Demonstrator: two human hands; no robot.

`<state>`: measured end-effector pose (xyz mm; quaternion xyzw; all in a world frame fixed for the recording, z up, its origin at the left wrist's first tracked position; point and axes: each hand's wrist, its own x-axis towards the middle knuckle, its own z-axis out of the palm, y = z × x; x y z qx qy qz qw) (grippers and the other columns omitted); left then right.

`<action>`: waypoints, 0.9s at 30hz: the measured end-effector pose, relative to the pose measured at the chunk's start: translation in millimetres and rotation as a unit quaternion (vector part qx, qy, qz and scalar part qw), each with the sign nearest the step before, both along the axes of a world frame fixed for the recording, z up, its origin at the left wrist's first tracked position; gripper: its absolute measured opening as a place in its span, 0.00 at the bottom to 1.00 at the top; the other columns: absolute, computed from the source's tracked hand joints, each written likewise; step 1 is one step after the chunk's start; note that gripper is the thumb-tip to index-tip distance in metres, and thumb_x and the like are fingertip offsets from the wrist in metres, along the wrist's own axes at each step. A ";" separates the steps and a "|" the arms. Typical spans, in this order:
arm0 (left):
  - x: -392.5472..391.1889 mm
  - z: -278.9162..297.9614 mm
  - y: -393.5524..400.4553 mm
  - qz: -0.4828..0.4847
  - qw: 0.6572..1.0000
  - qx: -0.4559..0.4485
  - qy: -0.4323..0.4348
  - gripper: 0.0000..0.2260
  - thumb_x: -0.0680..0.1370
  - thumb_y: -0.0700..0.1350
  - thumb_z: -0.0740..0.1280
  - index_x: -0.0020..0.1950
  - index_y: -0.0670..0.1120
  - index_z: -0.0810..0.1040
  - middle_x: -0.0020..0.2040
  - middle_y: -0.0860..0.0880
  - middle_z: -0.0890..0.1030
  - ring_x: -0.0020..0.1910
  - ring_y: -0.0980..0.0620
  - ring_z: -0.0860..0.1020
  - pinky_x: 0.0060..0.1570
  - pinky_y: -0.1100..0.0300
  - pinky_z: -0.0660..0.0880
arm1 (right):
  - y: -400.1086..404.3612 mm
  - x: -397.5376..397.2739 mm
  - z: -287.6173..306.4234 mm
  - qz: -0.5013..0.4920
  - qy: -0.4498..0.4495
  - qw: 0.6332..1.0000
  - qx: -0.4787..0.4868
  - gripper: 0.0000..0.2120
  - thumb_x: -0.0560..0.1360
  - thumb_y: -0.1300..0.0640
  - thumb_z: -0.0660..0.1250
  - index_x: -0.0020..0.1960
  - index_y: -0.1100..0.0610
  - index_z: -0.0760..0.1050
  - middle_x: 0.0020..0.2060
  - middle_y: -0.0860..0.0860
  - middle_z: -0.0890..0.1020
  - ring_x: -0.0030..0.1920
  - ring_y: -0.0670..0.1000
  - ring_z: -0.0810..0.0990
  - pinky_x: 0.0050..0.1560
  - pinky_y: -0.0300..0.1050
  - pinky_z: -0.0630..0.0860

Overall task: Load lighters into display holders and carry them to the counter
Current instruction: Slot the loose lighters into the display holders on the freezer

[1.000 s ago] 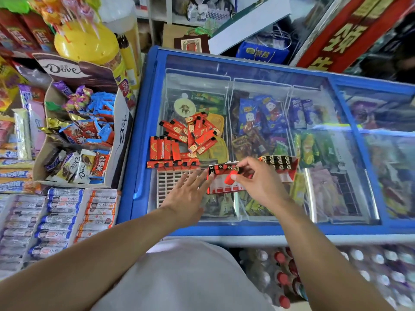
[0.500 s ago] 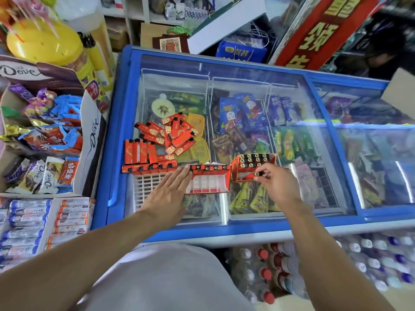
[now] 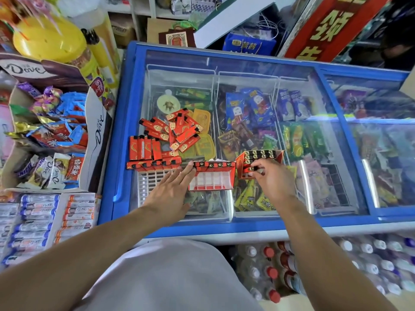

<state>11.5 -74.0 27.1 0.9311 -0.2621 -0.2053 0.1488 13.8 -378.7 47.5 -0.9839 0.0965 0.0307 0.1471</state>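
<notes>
On the blue freezer (image 3: 125, 135) lid, our left hand (image 3: 170, 194) lies flat, fingers straight, against a half-filled display holder (image 3: 212, 176); our right hand (image 3: 269, 178) pinches a lighter (image 3: 251, 169) into the fuller holder (image 3: 258, 160). Loose lighters (image 3: 170, 133) lie beyond.

Both bare forearms stretched forward, left hand (image 3: 171, 192) flat, palm down, fingers straight and slightly spread, fingertips touching a lighter holder (image 3: 212, 176), right hand (image 3: 270, 179) palm down, fingers curled, pinching a lighter (image 3: 252, 169)
</notes>
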 end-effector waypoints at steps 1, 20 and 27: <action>-0.6 -0.9 0.5 0.001 1.000 -0.001 0.001 0.41 0.80 0.52 0.64 0.82 0.49 0.39 0.81 0.52 0.34 0.81 0.48 0.42 0.80 0.51 0.45 | 0.6 -1.5 0.7 -0.008 -0.009 1.000 0.006 0.15 0.73 0.45 0.74 0.59 0.43 0.78 0.49 0.42 0.84 0.43 0.44 0.83 0.41 0.46 0.81; -45.9 -33.2 91.2 0.077 0.991 0.102 0.049 0.40 0.80 0.51 0.63 0.82 0.49 0.39 0.81 0.49 0.35 0.80 0.50 0.35 0.79 0.51 0.37 | 156.4 119.4 -12.1 -0.032 0.177 0.971 0.158 0.29 0.77 0.46 0.70 0.72 0.58 0.67 0.42 0.51 0.80 0.34 0.47 0.79 0.34 0.41 0.74; -39.9 -35.6 92.9 0.081 0.990 0.084 0.076 0.42 0.80 0.57 0.65 0.82 0.47 0.40 0.81 0.49 0.34 0.79 0.51 0.34 0.75 0.54 0.35 | 159.6 139.4 -14.7 -0.078 0.226 0.961 0.140 0.28 0.70 0.43 0.76 0.61 0.61 0.74 0.52 0.55 0.82 0.56 0.56 0.82 0.52 0.48 0.76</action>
